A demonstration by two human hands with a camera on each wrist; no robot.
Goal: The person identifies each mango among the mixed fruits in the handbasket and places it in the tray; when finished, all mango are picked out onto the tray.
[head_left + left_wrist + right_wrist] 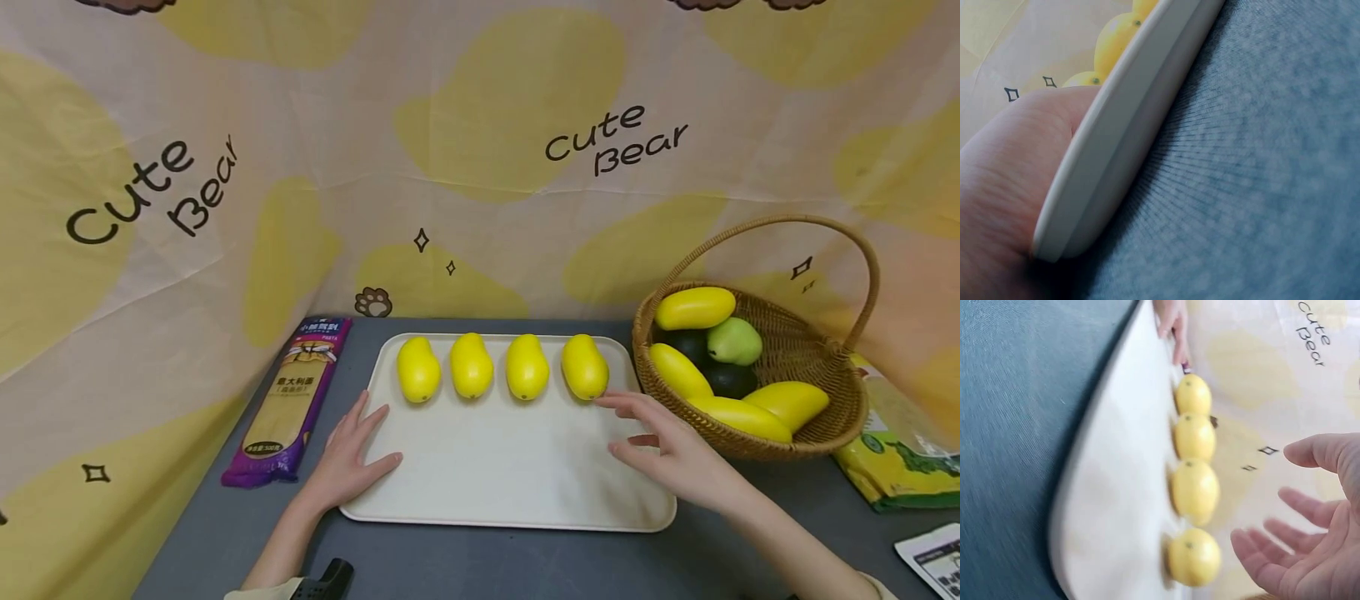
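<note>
Four yellow mangoes (472,367) stand in a row along the far side of a cream tray (510,467), in the middle of the frame. They are apart from one another and all lie lengthwise the same way, which suggests deliberate spacing, so that each can be seen and reached separately.

At the tray's left edge, the left hand (351,458) rests with fingers spread and thumb reaching over the surface; it holds no fruit. This contact probably steadies the tray. Right of centre, the right hand (667,450) has its fingers loosely bent and apart, with nothing in its grasp. Its fingertips are just beside the rightmost mango, and the right wrist view shows a gap between them; the hand's position would suit adjusting or releasing that fruit.

On the right, a wicker basket (795,350) holds more mangoes (787,406), a green fruit (735,342) and dark fruits (727,381); its raised sides keep them together within the right hand's reach. A purple pasta packet (285,400) lies left of the tray, and a yellow-green bag (892,462) is at the right edge, partly behind the basket.
</note>
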